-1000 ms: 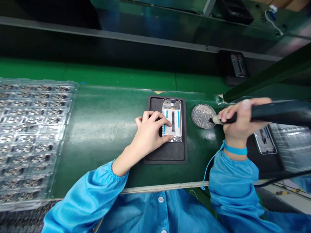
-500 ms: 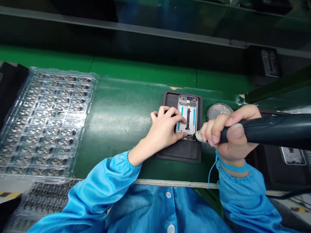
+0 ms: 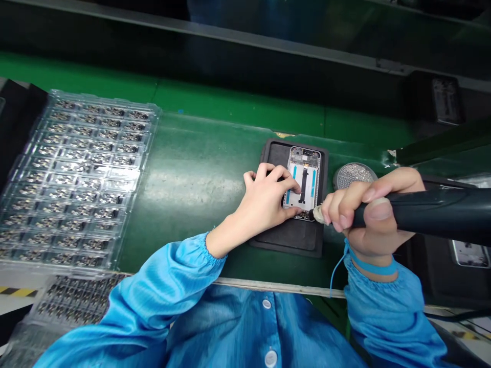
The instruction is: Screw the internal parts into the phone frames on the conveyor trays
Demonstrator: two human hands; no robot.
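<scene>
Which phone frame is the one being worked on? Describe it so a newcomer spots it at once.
On the green bench, find the black tray just left of the round dish. The open phone frame lies inside it, blue strips flanking a dark ribbon. Unlike the frames farther right, it has the left hand on it.

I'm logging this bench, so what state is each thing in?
Phone, open, insides exposed.
Black tray, flat under the phone.
Handheld tool, held, tip at the phone; power unclear.
Round dish, holding small shiny pieces.
Clear parts tray, loaded, partly in glare.
Left hand, fingers spread, touching the phone.
Right hand, closed around the tool.
</scene>
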